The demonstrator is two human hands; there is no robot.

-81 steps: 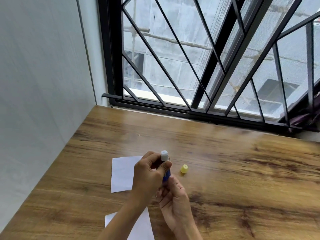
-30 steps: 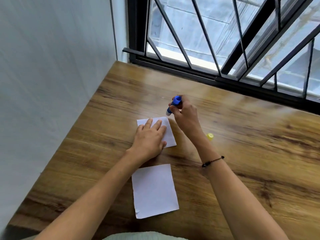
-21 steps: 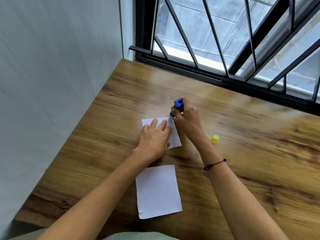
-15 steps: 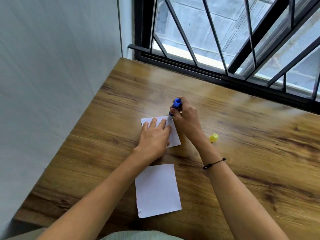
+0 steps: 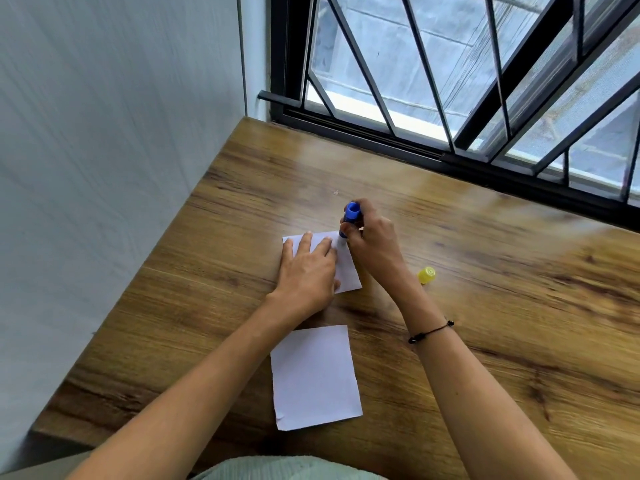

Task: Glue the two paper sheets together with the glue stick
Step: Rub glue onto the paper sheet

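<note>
Two white paper sheets lie on the wooden table (image 5: 485,306). The far sheet (image 5: 348,271) is pressed flat under my left hand (image 5: 306,271), whose fingers are spread over it. My right hand (image 5: 374,242) grips the blue glue stick (image 5: 350,216) nearly upright, its tip down on the far right corner of that sheet. The near sheet (image 5: 313,375) lies free, close to my body. The stick's yellow cap (image 5: 426,274) sits on the table to the right of my right wrist.
A grey wall (image 5: 104,168) runs along the table's left edge. A black barred window (image 5: 450,98) closes off the far edge. Bare wood stretches to the right of the cap.
Between 2.7 s and 1 s ago my left hand let go of the stick and pressed onto the far sheet. Since then the stick's tip has come down onto the sheet's far right corner.
</note>
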